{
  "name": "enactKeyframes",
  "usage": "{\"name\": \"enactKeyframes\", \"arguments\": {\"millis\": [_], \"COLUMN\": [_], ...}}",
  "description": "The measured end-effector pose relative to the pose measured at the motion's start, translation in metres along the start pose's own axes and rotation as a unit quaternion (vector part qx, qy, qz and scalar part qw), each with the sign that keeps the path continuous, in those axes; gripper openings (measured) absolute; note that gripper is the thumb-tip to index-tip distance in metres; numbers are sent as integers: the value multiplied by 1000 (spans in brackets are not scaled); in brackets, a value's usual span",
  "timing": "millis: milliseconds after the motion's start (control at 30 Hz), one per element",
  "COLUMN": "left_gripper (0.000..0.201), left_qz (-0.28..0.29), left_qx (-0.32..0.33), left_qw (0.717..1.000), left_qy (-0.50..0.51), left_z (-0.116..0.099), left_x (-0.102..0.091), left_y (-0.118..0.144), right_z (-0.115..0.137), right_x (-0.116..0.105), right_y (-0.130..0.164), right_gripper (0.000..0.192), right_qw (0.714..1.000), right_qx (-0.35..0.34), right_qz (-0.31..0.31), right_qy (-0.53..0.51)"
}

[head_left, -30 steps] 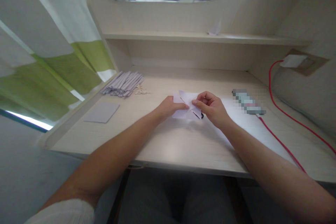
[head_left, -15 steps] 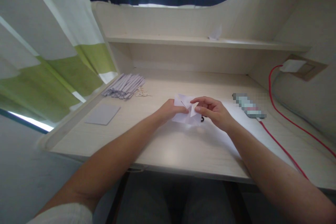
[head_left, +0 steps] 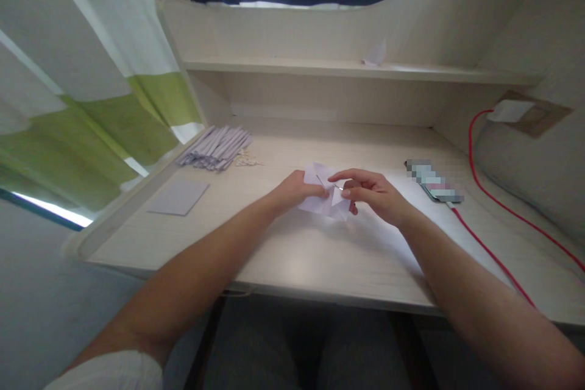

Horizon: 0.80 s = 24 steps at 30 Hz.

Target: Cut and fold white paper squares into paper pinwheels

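Pinching creased white paper (head_left: 325, 201), left hand (head_left: 295, 190), right hand (head_left: 372, 194), pale woodgrain desk (head_left: 297, 256)

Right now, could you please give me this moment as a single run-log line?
left hand: holds folded white paper | right hand: fingers pinch its flap | desk: paper strips, grey card left

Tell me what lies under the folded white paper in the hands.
Under the folded white paper shows the pale wooden desk; a large white sheet spreads to its right. A dark bit peeks out beside the right hand. Anything beneath the paper itself is covered.
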<state>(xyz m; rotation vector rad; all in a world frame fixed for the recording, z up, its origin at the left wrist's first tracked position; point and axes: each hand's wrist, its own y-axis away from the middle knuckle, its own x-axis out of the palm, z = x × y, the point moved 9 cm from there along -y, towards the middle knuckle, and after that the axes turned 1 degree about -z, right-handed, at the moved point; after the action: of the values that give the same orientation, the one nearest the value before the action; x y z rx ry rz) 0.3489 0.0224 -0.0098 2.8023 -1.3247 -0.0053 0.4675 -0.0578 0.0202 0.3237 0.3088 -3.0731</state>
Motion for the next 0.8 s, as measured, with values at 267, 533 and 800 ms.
{"name": "enactKeyframes", "arguments": {"millis": [267,533,800], "left_gripper": [41,38,36], "left_qz": [13,7,3], "left_qx": [-20,-19,-20], "left_qw": [999,999,999], "left_qy": [-29,-45,-39], "left_z": [5,3,3], "left_x": [2,1,0], "left_y": [1,1,0], "right_z": [-5,-4,-8], "right_x": [3,3,3], "right_y": [0,1,-1], "right_gripper": [14,15,20], "right_qw": [999,999,1000], "right_qx": [25,33,29], "right_qz": [25,16,7], "right_qy": [-16,-14,-8]}}
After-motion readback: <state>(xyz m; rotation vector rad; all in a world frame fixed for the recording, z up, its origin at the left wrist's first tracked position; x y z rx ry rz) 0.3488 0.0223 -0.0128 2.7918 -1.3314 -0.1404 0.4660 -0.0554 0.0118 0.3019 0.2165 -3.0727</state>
